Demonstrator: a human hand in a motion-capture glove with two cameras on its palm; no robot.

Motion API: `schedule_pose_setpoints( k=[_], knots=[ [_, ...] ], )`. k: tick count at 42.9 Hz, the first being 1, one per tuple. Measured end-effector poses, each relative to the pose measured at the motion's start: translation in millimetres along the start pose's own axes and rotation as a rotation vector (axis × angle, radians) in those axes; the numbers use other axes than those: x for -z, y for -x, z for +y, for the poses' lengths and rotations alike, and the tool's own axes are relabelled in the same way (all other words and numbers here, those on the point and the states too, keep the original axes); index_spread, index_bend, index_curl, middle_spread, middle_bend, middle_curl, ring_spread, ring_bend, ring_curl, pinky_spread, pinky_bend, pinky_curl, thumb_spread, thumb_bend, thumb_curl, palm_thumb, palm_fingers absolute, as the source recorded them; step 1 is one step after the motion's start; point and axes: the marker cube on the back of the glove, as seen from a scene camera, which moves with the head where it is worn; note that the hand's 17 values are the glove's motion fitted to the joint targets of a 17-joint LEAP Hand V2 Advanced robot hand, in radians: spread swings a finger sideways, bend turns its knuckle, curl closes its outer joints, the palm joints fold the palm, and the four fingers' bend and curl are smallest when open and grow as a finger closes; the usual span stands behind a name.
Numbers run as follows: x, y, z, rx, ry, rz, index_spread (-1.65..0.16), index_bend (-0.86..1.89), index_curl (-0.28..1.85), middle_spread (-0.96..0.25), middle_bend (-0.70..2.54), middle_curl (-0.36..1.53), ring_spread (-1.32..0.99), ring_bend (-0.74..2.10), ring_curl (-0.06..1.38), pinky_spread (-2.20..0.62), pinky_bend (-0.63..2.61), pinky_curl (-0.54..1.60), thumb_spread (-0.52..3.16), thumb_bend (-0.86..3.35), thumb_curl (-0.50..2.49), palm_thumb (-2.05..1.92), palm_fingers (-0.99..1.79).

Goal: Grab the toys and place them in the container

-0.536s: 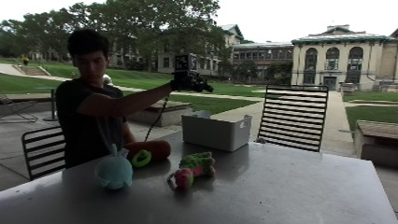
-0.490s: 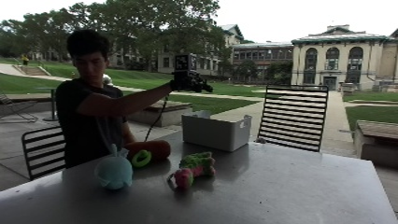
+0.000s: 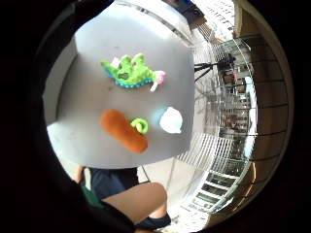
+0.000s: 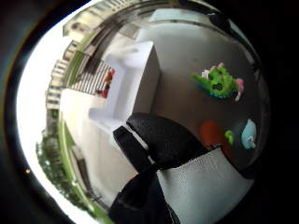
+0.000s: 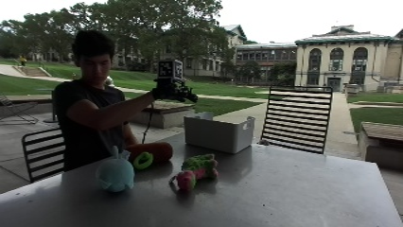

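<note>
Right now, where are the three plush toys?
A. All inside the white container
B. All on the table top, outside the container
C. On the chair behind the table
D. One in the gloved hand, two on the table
B: the orange toy, the light blue toy and the green toy all lie on the table, beside the white container; the gloved right hand is raised above them and holds none of them.

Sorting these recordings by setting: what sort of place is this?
Probably an outdoor patio on a campus or park: a metal table with slatted chairs, lawns and trees behind, and a large columned building beyond.
</note>
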Motion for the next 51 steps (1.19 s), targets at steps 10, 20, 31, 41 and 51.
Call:
schedule_pose_setpoints(
  k=[10, 20, 31, 41, 51],
  knots=[
    [-62.7, -62.8, 23.5, 0.001, 0.018, -0.031, -0.14, 0.17, 0.26, -0.03, 0.34, 0.24, -0.16, 0.23, 0.12, -0.03, 0.39, 0.24, 1.04, -0.07, 0.12, -0.1, 0.15],
    [-129.2, -66.1, 58.4, -0.067, 0.112, -0.094, -0.14, 0.17, 0.29, -0.03, 0.38, 0.28, -0.17, 0.26, 0.15, -0.03, 0.38, 0.26, 1.03, -0.07, 0.14, -0.1, 0.15],
    [-196.9, -55.6, 70.0, -0.088, 0.191, -0.145, -0.14, 0.17, 0.31, -0.05, 0.46, 0.32, -0.18, 0.32, 0.18, -0.03, 0.33, 0.27, 1.05, -0.04, 0.17, -0.05, 0.21],
    [-234.7, -63.5, 72.1, -0.097, 0.333, -0.131, -0.14, 0.04, 0.24, -0.12, 0.94, 0.47, -0.27, 0.64, 0.26, -0.04, 0.21, 0.24, 1.22, 0.15, 0.26, 0.3, 0.55],
    [-234.9, -72.8, 74.3, -0.11, 0.289, -0.203, -0.15, 0.24, 0.27, -0.15, 0.62, 0.42, -0.32, 0.72, 0.3, -0.21, 0.69, 0.37, 1.39, 0.43, 0.39, 0.72, 0.67]
  ],
)
